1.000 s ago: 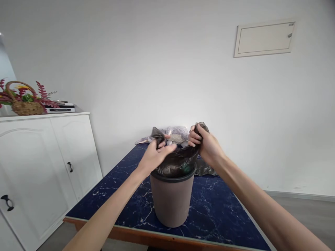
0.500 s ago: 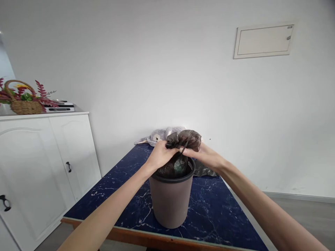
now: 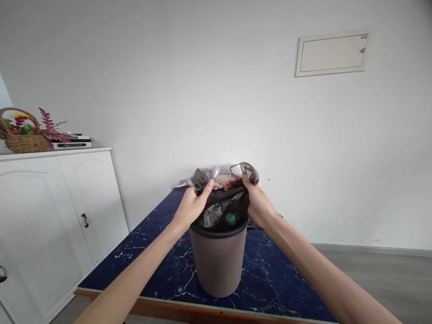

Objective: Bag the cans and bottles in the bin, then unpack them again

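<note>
A brown trash can (image 3: 218, 261) with a dark rim stands upright on the blue marbled table. Inside it sits a thin black garbage bag (image 3: 212, 216), its top drawn up above the rim. Something green (image 3: 231, 219) shows through the plastic. My left hand (image 3: 194, 202) pinches the bag's gathered edge on the left. On the right, my right hand (image 3: 254, 198) grips the other side of the bag's top, a loop of plastic standing above its thumb. The bag stretches between both hands.
Behind the can, a grey plush toy (image 3: 221, 171) lies by the wall. Dark plastic (image 3: 254, 223) lies on the table (image 3: 162, 252) right of the can. At left stands a white cabinet (image 3: 50, 216) bearing a wicker basket (image 3: 27, 143) of flowers.
My hands have moved apart, the left one leftward. The bag's bunched top is now spread between them, and the green thing shows more clearly.
</note>
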`<act>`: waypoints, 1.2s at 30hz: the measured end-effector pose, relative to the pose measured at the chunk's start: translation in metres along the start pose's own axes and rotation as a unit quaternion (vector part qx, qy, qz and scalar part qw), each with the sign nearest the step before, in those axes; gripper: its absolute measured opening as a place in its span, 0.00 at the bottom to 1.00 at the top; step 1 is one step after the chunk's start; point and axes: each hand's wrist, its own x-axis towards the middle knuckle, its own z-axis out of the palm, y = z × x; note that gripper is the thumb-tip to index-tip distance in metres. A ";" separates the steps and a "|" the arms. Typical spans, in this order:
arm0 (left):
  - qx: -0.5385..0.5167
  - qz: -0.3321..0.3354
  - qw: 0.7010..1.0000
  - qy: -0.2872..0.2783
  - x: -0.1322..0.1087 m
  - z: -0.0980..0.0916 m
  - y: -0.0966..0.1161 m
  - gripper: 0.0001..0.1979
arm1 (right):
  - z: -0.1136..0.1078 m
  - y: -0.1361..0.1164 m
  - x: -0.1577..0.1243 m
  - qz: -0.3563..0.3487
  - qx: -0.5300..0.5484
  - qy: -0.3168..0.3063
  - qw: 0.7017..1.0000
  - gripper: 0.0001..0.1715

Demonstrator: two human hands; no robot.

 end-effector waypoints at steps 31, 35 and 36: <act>0.010 -0.007 1.000 -0.024 0.002 -0.014 0.006 0.23 | 0.006 -0.007 -0.008 0.043 0.001 -0.133 0.990 0.27; -0.072 -0.029 0.997 -0.016 -0.010 -0.027 0.012 0.24 | -0.003 -0.007 -0.007 0.021 0.016 -0.103 0.994 0.29; -0.094 -0.038 0.995 -0.016 -0.013 -0.030 0.013 0.24 | -0.006 -0.008 -0.007 0.018 0.020 -0.096 0.995 0.29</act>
